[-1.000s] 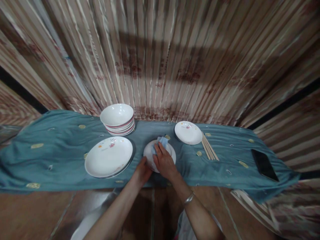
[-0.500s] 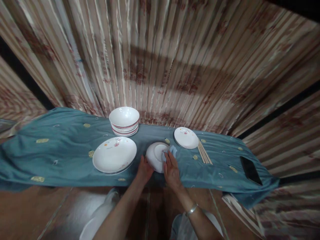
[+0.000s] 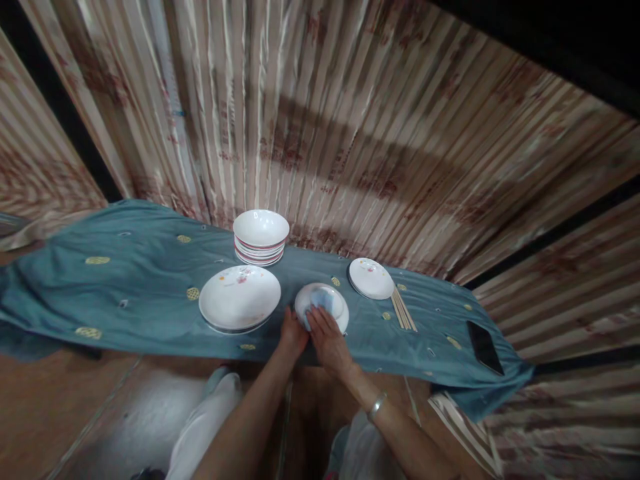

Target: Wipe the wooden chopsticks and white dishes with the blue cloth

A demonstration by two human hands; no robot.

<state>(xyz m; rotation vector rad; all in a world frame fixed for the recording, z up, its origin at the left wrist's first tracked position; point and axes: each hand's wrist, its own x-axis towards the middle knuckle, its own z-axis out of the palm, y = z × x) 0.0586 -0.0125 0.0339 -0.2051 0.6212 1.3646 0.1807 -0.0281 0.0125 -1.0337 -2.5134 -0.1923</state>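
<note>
A white bowl is turned upside down near the front edge of the table, its round base facing up. My left hand grips the bowl at its left rim, the fingertips partly hidden behind it. Across the bowl's base lies a pale blue cloth, with my right hand pressing it down under the fingers. To the left of the bowl sit large white plates with a flower print, stacked.
White bowls with red rims are stacked at the back left. Small floral plates lie to the right, beside several wooden chopsticks. A black phone rests near the right end of the teal tablecloth. A striped curtain hangs behind.
My right hand has slid the cloth from the bowl's right side leftward onto its base. My left hand still holds the rim. The whole view has shifted and tilted slightly.
</note>
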